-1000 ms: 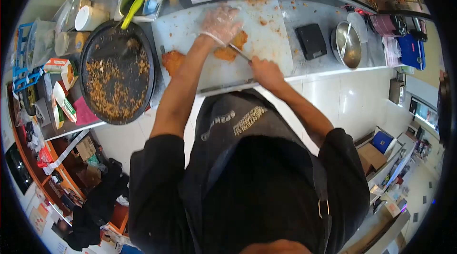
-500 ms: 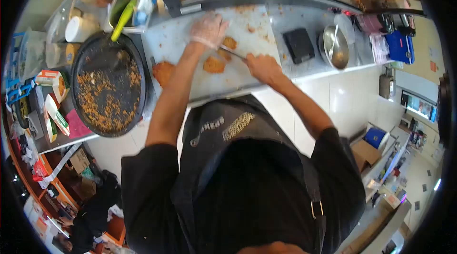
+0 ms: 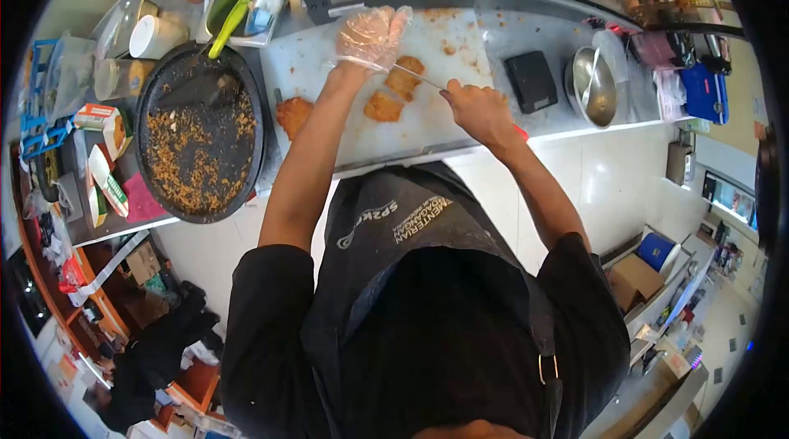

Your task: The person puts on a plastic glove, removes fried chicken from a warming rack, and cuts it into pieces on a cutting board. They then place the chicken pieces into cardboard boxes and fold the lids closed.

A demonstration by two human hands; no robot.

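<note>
My left hand [image 3: 370, 34], in a clear plastic glove, rests on a fried breaded cutlet piece [image 3: 405, 77] on the white cutting board [image 3: 329, 61]. My right hand [image 3: 478, 110] grips a knife [image 3: 417, 77] whose blade lies across that cutlet. A cut-off piece [image 3: 383, 107] lies just nearer to me. Another whole cutlet [image 3: 293, 116] sits at the board's left edge. Crumbs are scattered over the board.
A large round black tray [image 3: 197, 143] of crumbs lies to the left, with tubs and cartons [image 3: 103, 122] beyond it. A black scale [image 3: 532, 80] and a steel bowl [image 3: 593, 85] stand to the right. A glass display case runs along the back.
My right hand has drawn back toward me and to the right with the knife. The cutlet now lies in separate pieces. My left hand stays on the far piece.
</note>
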